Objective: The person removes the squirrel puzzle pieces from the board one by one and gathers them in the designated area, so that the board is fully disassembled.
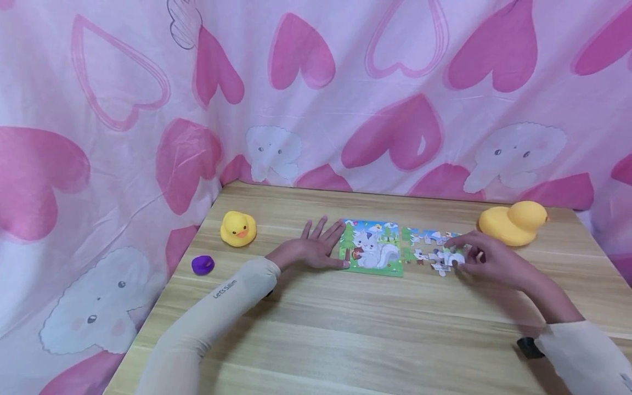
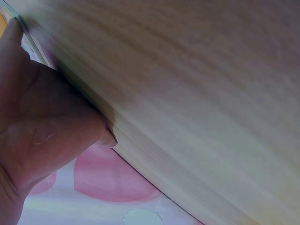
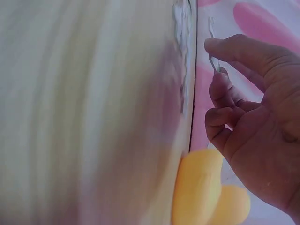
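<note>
My left hand [image 1: 320,248] lies spread at the left edge of a squirrel picture board [image 1: 375,249], its thumb and fingertips touching that edge. In the left wrist view the straight thumb [image 2: 13,35] reaches the board's rim. To the board's right lie several loose jigsaw pieces [image 1: 419,255] partly joined into a similar picture. Over their right end, my right hand [image 1: 496,260] pinches a jigsaw piece [image 1: 455,258] between thumb and fingers. The right wrist view shows this thin piece [image 3: 212,29] edge-on, raised off the table, the other fingers curled below it.
A yellow rubber duck [image 1: 238,228] and a small purple duck-like toy [image 1: 203,265] stand at the table's left. Behind my right hand sits a larger yellow duck [image 1: 513,223]. A pink heart-patterned curtain [image 1: 316,137] hangs behind the wooden table [image 1: 345,340].
</note>
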{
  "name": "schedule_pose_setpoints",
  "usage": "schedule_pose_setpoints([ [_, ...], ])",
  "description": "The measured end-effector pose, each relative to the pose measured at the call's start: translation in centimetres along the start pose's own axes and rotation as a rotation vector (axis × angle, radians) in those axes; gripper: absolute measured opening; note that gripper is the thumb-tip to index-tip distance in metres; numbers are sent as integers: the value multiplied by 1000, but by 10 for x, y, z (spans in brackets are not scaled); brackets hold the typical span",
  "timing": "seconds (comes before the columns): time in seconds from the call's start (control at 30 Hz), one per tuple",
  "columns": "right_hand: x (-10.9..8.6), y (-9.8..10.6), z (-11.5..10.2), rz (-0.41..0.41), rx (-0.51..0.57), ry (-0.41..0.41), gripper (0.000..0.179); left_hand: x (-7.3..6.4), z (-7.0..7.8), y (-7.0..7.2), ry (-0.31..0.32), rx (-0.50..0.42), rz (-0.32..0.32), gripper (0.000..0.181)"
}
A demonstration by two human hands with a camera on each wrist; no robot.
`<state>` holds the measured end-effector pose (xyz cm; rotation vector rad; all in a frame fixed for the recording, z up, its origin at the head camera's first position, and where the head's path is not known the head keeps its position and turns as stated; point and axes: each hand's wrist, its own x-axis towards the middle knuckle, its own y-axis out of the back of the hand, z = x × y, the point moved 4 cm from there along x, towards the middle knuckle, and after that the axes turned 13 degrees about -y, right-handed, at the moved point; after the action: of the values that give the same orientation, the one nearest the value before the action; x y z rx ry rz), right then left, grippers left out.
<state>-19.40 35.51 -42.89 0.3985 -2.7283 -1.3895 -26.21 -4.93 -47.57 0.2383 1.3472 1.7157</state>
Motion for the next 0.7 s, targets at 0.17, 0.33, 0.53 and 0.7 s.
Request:
schedule_pose_setpoints([
  [0.17, -10, 2, 16, 31, -20, 12, 54, -2, 0, 0, -1, 17, 10, 113],
  [0.33, -11, 2, 26, 18, -74, -7, 53, -4, 2, 1, 2, 12, -3, 112],
  [0.53, -9, 0, 30, -8, -83, -1, 51, -6, 5, 5, -11, 22, -2, 110],
  [0.7, -9, 0, 31, -18, -86, 0, 50, -3, 3, 2, -14, 5, 5, 112],
])
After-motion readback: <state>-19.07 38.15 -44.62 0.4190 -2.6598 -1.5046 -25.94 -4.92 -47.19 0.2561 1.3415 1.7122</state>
